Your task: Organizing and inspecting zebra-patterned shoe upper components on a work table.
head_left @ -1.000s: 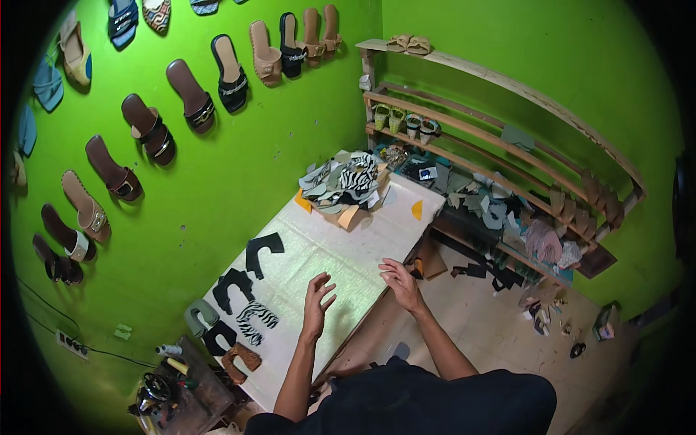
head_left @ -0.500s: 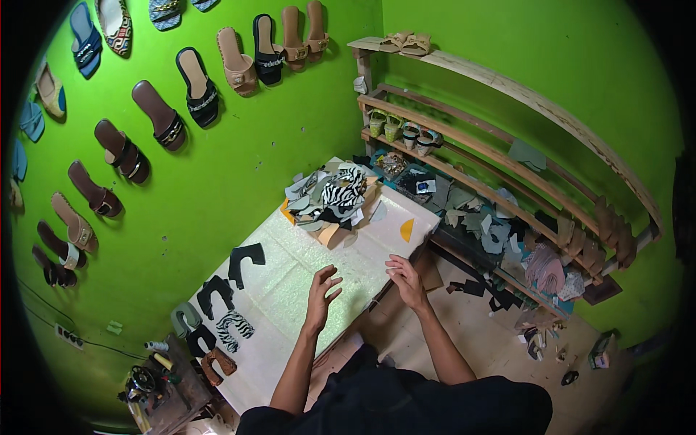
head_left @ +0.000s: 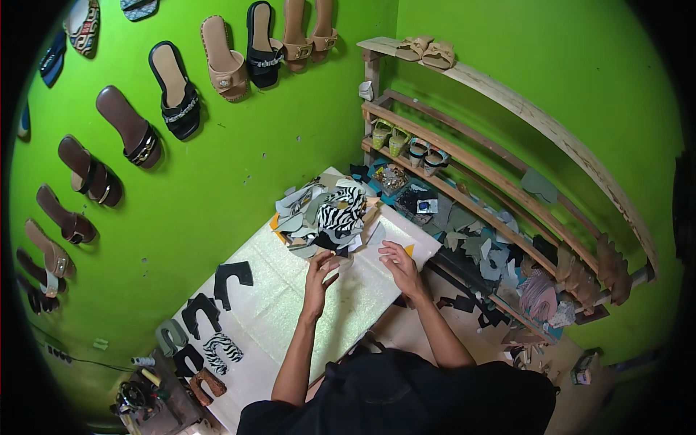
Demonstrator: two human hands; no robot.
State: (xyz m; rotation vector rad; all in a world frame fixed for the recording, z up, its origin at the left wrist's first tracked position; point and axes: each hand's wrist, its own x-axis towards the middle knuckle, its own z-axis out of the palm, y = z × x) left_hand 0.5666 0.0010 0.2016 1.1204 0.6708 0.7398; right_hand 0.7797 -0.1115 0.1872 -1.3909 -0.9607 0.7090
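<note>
My left hand [head_left: 321,277] hovers over the white table [head_left: 279,319], just in front of a heap of cut material scraps [head_left: 308,215]. Its fingers are apart and hold nothing. To the right, my right hand [head_left: 400,265] is likewise open and bare, beside a yellow piece [head_left: 409,250] that it partly covers. Zebra-patterned pieces [head_left: 341,210] lie on top of the grey, white and black scraps in the heap. Along the table's left side lie several curved cutouts: a black one [head_left: 232,283], a zebra-striped one [head_left: 221,351] and a brown one [head_left: 207,386] among them.
Sandals [head_left: 174,90] hang in rows on the green wall. A wooden rack [head_left: 500,152] at the right bears shoes and scraps. More scraps [head_left: 467,303] litter the floor there. At the lower left stands a machine [head_left: 134,397] beside the table.
Both hands have moved forward toward the scrap heap, the right one now in front of the yellow piece. My view has shifted a little to the right.
</note>
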